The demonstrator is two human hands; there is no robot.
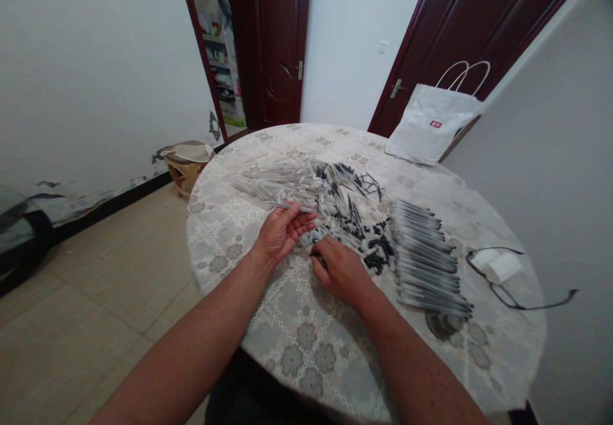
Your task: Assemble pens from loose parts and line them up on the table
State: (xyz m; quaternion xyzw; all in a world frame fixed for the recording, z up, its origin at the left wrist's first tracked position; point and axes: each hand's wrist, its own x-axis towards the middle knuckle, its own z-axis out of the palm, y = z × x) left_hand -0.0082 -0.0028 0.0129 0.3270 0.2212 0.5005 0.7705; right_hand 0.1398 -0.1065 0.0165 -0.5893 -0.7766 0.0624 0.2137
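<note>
My left hand (283, 230) lies palm up over the round table (297, 329), fingers loosely curled under a grey pen barrel (290, 206) that rests across the fingertips. My right hand (339, 270) is knuckles up and closed in a pinch on a small dark piece at its fingertips, too small to name. Both hands sit at the near edge of a heap of loose pen parts: pale barrels (282, 182), thin black refills (349, 186) and small black caps (376, 253). A neat row of assembled grey pens (426, 256) lies to the right of my right hand.
A white paper bag (433, 125) with handles stands at the table's far right edge. A white block with a black cable (500, 268) lies at the right. A low wooden stool (186, 163) stands on the tiled floor left of the table. Dark doors are behind.
</note>
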